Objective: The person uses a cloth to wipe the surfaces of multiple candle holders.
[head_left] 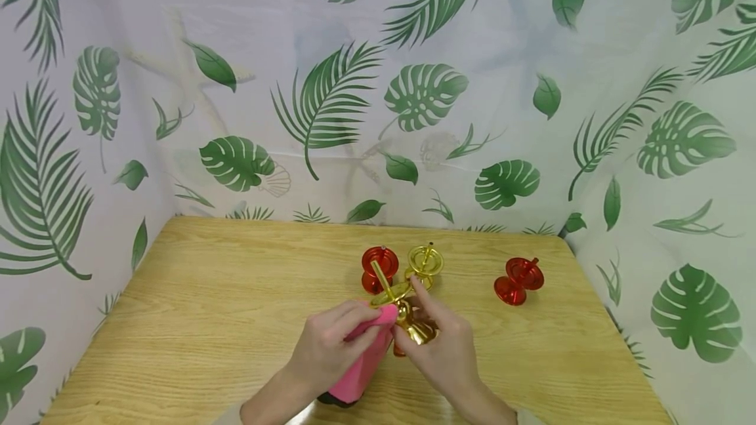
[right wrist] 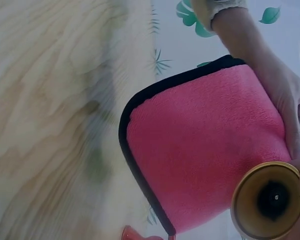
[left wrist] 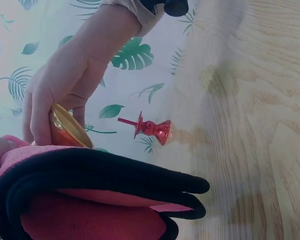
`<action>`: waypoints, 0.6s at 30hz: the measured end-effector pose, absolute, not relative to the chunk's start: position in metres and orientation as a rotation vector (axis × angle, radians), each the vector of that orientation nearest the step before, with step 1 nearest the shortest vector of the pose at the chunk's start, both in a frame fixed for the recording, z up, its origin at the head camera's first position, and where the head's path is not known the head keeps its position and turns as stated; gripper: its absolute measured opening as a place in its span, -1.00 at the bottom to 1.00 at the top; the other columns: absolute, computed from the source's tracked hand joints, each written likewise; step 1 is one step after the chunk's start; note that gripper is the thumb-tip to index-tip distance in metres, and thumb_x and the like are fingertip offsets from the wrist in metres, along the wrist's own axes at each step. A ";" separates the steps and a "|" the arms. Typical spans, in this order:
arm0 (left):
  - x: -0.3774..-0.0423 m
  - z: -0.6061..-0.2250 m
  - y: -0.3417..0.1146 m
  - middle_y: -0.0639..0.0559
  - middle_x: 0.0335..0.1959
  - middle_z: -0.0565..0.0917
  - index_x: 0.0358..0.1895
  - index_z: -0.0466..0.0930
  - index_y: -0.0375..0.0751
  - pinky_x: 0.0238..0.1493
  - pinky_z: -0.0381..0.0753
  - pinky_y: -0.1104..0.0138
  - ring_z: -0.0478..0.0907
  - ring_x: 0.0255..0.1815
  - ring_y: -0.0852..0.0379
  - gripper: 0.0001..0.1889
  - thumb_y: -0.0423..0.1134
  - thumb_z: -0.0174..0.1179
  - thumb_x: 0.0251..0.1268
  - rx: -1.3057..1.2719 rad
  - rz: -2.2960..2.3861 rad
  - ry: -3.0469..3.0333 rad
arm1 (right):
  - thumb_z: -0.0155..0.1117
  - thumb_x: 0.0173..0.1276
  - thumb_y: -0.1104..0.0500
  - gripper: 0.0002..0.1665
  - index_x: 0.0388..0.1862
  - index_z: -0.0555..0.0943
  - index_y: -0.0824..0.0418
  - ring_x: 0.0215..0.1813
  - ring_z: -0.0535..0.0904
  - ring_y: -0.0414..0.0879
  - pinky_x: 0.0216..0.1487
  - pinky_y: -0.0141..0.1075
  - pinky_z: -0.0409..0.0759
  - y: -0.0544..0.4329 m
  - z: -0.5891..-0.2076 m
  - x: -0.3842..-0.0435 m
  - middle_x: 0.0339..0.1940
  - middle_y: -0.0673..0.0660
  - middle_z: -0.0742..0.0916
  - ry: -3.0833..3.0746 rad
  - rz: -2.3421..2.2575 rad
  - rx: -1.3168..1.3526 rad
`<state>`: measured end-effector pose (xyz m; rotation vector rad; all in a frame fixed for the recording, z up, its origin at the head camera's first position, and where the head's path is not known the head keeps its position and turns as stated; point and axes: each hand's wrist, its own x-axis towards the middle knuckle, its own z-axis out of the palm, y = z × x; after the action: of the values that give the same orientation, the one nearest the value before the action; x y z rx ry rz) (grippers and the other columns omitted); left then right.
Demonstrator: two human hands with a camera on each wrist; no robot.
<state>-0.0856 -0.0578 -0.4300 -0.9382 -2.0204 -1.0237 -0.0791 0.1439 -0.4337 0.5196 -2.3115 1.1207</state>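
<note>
My left hand (head_left: 333, 340) pinches a pink cloth (head_left: 365, 367) with black edging. The cloth hangs folded below the fingers, and its pinched part touches the stem of a gold candle holder (head_left: 392, 294). That holder is tilted, its spike pointing up and left, and my right hand (head_left: 449, 340) grips it round the base and dish. From the right wrist view I see the hollow underside of the base (right wrist: 262, 210) close to the cloth (right wrist: 205, 145). Part of the base is hidden by the right fingers in the head view.
Behind the hands stand a red candle holder (head_left: 380, 266) and another gold candle holder (head_left: 425, 261). A second red candle holder (head_left: 518, 279) stands to the right on the wooden table (head_left: 236, 294). Leaf-patterned sheeting (head_left: 331, 182) borders the table at the back and sides.
</note>
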 end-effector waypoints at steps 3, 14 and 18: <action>-0.086 -0.430 -0.060 -0.02 -0.31 0.84 -0.21 0.79 -0.23 -0.16 0.79 0.51 0.83 -0.29 0.17 -0.70 -0.51 0.61 -0.07 -0.945 -1.020 -2.009 | 0.62 0.06 0.43 -0.13 0.43 0.59 0.24 -0.28 0.78 -0.23 -0.23 -0.44 0.80 0.142 -0.430 -0.078 -0.15 0.16 0.89 -2.382 1.360 0.399; -0.087 -0.433 -0.065 -0.03 -0.28 0.85 -0.20 0.74 -0.24 -0.10 0.80 0.47 0.85 -0.25 0.11 -0.67 -0.52 0.59 -0.07 -0.949 -1.034 -1.984 | 0.64 0.15 0.34 -0.16 0.45 0.59 0.15 -0.24 0.73 -0.29 -0.27 -0.46 0.73 0.144 -0.415 -0.075 -0.09 0.29 0.85 -2.443 1.942 0.062; -0.087 -0.435 -0.067 -0.04 -0.27 0.86 -0.22 0.74 -0.24 -0.09 0.81 0.46 0.86 -0.23 0.11 -0.68 -0.51 0.61 -0.09 -0.913 -1.036 -2.018 | 0.59 0.20 0.36 -0.17 0.48 0.55 0.19 -0.25 0.73 -0.25 -0.31 -0.47 0.70 0.146 -0.412 -0.075 -0.08 0.31 0.84 -2.416 2.058 0.045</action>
<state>-0.0873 -0.0671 -0.4350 -0.9132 -2.0180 -1.0363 -0.0755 0.1462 -0.4124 0.0452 -2.4156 2.0579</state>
